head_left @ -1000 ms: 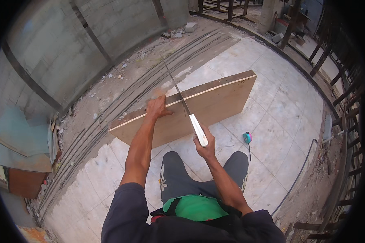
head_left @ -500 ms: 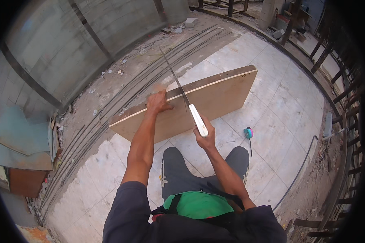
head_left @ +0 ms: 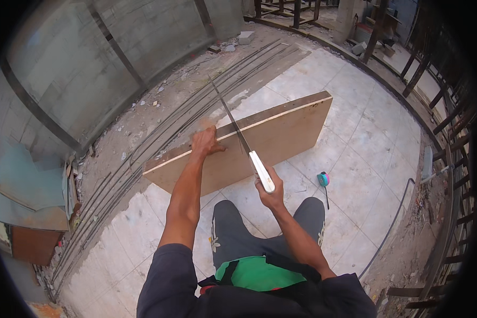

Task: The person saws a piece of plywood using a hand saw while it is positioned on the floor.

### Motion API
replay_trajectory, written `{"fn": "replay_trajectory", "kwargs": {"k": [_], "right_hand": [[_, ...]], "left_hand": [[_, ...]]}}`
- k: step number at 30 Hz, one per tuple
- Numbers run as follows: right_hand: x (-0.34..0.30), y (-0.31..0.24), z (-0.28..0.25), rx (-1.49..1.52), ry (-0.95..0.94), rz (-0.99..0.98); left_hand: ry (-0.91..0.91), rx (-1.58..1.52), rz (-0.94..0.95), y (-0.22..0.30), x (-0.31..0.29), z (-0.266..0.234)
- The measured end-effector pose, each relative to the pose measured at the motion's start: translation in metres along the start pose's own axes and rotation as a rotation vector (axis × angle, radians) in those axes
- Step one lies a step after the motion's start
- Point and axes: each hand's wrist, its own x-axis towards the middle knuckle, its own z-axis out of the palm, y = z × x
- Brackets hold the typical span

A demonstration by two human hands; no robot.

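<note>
The left hand (head_left: 204, 142) is clasping the board (head_left: 281, 139) by its top edge, thumb resting on the near face, and the right hand (head_left: 274, 197) is gripping the saw (head_left: 261, 170) by its white handle! The saw is spanning that edge just right of the left hand. The board is standing on the tiles (head_left: 365, 139); 1 tape measure (head_left: 323, 179) is lying to the right.
</note>
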Motion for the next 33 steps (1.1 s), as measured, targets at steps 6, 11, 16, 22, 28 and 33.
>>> {"fn": "replay_trajectory", "kwargs": {"k": [6, 11, 16, 22, 28, 33], "right_hand": [[-0.161, -0.046, -0.070, -0.142, -0.017, 0.034], [0.007, -0.001, -0.005, -0.057, 0.024, -0.109], [-0.029, -0.014, -0.007, -0.019, -0.016, 0.005], [-0.130, -0.037, -0.055, -0.063, -0.033, 0.081], [0.024, 0.003, 0.011, 0.020, 0.052, -0.067], [-0.123, -0.025, -0.050, -0.098, -0.055, 0.013]], "left_hand": [[0.090, 0.000, 0.031, -0.020, 0.000, 0.011], [0.031, -0.081, 0.012, 0.011, 0.015, 0.004], [0.042, -0.016, 0.003, -0.026, 0.005, 0.009], [0.065, 0.023, 0.032, -0.027, 0.001, 0.020], [0.041, -0.028, 0.044, 0.008, 0.011, 0.007], [0.000, 0.003, -0.018, -0.031, 0.005, -0.009]]}}
